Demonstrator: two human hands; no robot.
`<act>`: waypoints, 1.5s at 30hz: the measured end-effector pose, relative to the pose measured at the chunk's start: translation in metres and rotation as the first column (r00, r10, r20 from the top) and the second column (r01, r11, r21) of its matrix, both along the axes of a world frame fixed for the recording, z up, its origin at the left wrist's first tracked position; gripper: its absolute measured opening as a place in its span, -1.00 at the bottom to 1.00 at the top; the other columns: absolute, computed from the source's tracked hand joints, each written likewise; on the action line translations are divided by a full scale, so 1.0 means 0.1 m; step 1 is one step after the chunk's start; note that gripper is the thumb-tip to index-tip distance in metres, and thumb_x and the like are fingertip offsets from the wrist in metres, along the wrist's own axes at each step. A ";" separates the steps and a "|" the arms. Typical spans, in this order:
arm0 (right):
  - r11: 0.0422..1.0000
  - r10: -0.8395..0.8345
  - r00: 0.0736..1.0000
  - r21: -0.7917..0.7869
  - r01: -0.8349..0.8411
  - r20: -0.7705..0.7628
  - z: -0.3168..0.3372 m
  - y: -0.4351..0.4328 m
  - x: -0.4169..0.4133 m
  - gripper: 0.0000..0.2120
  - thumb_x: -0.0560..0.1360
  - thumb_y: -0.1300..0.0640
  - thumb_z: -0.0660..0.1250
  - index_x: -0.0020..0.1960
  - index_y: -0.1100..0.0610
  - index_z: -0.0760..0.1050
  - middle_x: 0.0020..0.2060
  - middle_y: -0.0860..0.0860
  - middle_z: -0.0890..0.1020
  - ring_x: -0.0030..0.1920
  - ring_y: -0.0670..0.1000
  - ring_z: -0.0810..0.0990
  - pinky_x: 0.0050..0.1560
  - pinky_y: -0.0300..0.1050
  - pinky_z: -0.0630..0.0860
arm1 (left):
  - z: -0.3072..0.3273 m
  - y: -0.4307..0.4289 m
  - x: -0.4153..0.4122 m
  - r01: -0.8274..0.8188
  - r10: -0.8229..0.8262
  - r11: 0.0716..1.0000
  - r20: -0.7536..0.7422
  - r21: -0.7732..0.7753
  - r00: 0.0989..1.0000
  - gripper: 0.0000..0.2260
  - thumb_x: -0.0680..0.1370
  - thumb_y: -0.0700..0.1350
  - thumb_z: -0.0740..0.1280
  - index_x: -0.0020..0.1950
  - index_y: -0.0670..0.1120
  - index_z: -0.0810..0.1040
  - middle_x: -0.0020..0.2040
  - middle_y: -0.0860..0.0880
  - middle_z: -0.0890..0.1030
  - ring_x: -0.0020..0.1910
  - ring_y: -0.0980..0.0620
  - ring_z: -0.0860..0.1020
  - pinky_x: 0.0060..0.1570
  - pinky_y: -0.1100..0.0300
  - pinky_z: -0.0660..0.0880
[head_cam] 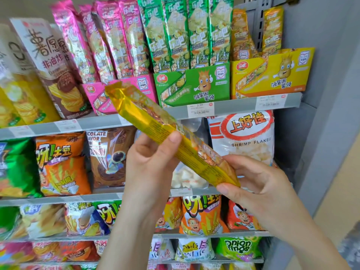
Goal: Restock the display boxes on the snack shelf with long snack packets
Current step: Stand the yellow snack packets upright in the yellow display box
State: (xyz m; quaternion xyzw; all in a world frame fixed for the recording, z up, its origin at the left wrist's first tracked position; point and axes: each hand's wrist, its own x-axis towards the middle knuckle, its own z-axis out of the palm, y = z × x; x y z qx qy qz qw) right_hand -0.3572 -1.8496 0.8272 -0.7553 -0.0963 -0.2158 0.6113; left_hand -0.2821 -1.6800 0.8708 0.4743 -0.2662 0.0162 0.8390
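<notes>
Grip is two-handed: below the yellow cardboard display box [272,75], the right hand [259,184] pinches the lower end of the long yellow foil snack packet [148,114], and the left hand [153,158], further left of that box, grasps its middle. The packet's long axis slants up-left, away from the box. The right hand is nearer, so swinging the packet upright likely comes first.

Shrimp flakes bag [243,137], onion rings bag [238,248]
</notes>
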 end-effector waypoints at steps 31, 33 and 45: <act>0.818 -0.473 0.777 -0.122 0.563 0.415 0.00 0.02 0.09 -0.56 0.43 -0.14 0.44 0.27 -0.18 0.41 0.10 -0.27 0.56 0.11 -0.17 0.58 0.07 -0.23 0.54 | 0.43 -0.46 0.11 -0.171 0.124 0.971 0.262 0.165 0.957 -0.91 0.45 -0.10 0.43 -0.07 0.00 0.69 -0.21 0.03 0.66 -0.22 0.08 0.55 -0.19 0.17 0.52; 0.773 -0.493 0.705 -0.114 0.623 0.509 -0.01 -0.03 0.10 -0.57 0.47 -0.12 0.42 0.29 -0.10 0.45 0.14 -0.22 0.54 0.14 -0.16 0.57 0.11 -0.18 0.54 | 0.53 -0.50 0.11 -0.202 0.148 0.967 0.300 0.157 0.942 -0.96 0.43 -0.06 0.46 -0.16 0.02 0.71 -0.29 0.05 0.65 -0.32 0.08 0.52 -0.35 0.23 0.48; 0.833 -0.429 0.811 -0.173 0.526 0.399 0.20 -0.26 -0.01 -0.42 0.53 -0.32 0.19 0.51 -0.29 0.15 0.19 -0.37 0.54 0.05 -0.32 0.60 0.01 -0.47 0.48 | 1.03 -0.99 0.00 -0.189 0.139 0.978 0.402 0.088 0.905 -0.86 0.46 -0.02 0.39 -0.29 -0.01 0.60 -0.44 0.12 0.51 -0.50 0.17 0.37 -0.51 0.33 0.36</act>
